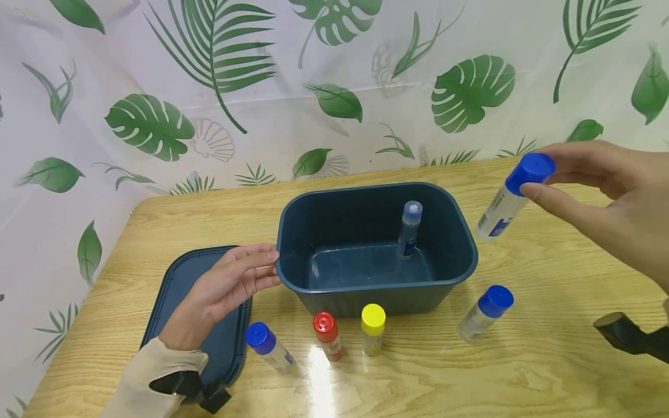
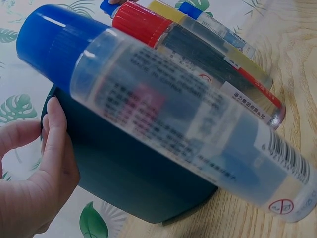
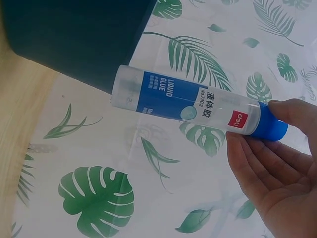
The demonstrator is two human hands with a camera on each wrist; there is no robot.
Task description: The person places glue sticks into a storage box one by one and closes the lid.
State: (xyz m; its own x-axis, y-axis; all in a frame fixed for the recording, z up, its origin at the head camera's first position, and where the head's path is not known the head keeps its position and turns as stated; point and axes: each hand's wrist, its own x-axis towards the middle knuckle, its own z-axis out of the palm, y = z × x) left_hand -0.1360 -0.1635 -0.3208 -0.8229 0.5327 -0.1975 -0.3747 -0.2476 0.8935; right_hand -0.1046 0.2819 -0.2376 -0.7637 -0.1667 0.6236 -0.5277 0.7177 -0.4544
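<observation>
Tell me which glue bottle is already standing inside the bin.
The capless glue bottle, upright near the back wall of the dark blue bin. The others lie on the table in front, except one the right hand pinches by its blue cap.

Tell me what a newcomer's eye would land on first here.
Probably the dark blue bin at mid-table with one glue bottle standing inside, and the right hand pinching a blue-capped glue bottle by its cap in the air to the bin's right. Next, the left hand touching the bin's left rim, above the lid lying flat, and four more bottles on the table in front.
</observation>
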